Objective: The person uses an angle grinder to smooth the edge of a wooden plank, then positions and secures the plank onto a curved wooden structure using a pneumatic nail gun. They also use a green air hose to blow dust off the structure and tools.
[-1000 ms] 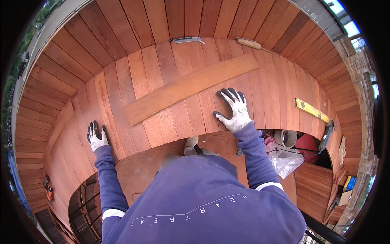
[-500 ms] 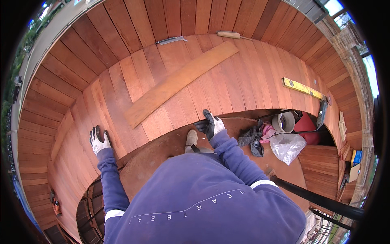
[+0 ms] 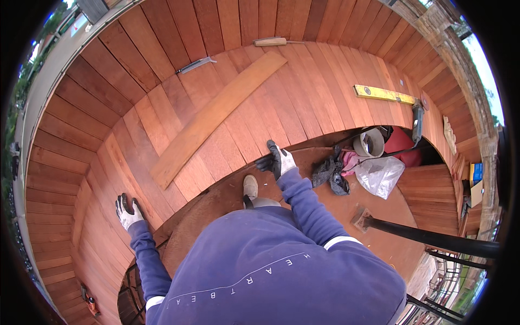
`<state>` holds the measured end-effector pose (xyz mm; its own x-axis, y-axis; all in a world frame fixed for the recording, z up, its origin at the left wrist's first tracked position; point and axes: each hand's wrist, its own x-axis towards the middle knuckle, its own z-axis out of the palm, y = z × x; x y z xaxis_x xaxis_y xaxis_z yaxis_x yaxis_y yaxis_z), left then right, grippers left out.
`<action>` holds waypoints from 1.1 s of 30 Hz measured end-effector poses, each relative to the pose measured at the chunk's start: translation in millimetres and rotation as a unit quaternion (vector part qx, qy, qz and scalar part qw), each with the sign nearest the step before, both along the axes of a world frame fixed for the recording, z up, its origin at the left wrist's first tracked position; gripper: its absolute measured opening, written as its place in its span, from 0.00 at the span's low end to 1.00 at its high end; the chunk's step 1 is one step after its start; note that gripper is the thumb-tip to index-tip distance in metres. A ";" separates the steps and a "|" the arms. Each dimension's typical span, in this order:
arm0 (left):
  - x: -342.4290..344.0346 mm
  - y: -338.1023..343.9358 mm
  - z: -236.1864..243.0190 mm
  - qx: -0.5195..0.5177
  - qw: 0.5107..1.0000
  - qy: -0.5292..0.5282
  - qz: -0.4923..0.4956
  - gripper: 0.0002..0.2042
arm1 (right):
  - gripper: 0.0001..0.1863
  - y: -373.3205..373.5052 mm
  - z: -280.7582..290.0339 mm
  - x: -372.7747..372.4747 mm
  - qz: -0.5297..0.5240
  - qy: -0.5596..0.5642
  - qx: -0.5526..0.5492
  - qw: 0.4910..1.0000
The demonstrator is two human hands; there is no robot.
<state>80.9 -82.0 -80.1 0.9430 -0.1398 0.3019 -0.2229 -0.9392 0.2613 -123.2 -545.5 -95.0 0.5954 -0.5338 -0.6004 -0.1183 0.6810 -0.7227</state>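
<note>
— The fingers of the gloved left hand (image 3: 129, 214) lie spread on the desk (image 3: 319, 103), holding nothing. Those of the gloved right hand (image 3: 279, 161) are part bent at its near edge; I cannot tell whether they grip it.

— One desk, then?

— One, curved, of wooden slats. I'd judge it heavy and stiff, seemingly fixed; its near edge should give the surest hold.

— And the separate board?

— One plank (image 3: 219, 119), lying aslant on the desk before the hands, touched by neither. It looks stiff, manageable for two hands and fairly smooth; best taken by the long edges, near each end.

— Count the rest.

— One clear plastic bag (image 3: 379, 177) below the desk; one yellow level (image 3: 382, 93) on the desk's right; one bucket (image 3: 368, 144) near the bag; one power tool (image 3: 417, 123) at the level's right end; one wooden-handled tool (image 3: 271, 41) and one slim metal tool (image 3: 195, 66) along the slatted wall (image 3: 230, 24).
</note>
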 end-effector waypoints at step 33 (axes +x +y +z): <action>-6.6 -24.9 21.6 -0.008 0.999 -0.025 0.029 0.18 | 0.22 72.8 32.8 33.8 0.377 0.029 -0.080 0.922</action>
<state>74.3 -106.9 -58.5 0.9328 -0.0812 0.3511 -0.1824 -0.9467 0.2655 -89.4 -472.7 -62.2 0.8031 -0.0663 -0.5921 -0.5558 0.2748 -0.7846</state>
